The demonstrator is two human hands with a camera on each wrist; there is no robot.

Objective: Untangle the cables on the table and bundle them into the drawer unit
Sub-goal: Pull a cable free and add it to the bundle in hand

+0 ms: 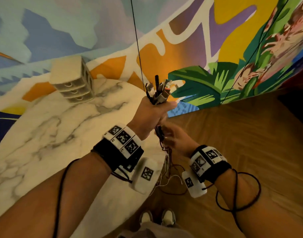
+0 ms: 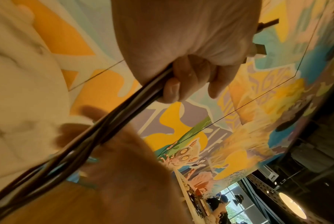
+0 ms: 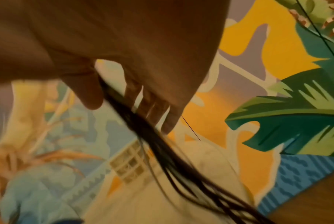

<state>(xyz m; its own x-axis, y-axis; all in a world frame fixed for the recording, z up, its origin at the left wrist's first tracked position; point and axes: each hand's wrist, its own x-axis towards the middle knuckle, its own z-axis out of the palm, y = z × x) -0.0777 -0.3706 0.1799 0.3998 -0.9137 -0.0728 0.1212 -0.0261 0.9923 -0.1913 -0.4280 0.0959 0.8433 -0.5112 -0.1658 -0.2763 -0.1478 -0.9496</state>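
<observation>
Head view: my left hand (image 1: 150, 114) fists the cables (image 1: 157, 91) well right of the drawer unit (image 1: 73, 81), plug ends poking above the fist, the rest hanging below past my right hand (image 1: 174, 138). Left wrist: fingers curled tight round the dark bundle, which runs down-left from the fist. Right wrist: strands pass between thumb and fingers, blurred, can't tell if I'm gripping.

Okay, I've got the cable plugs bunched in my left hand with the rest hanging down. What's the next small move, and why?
Probably slide the right hand down the cables to comb them straight. The left hand grips them near their plug ends, yet the tails below loop in a tangle beside the table, too messy to bundle.
</observation>
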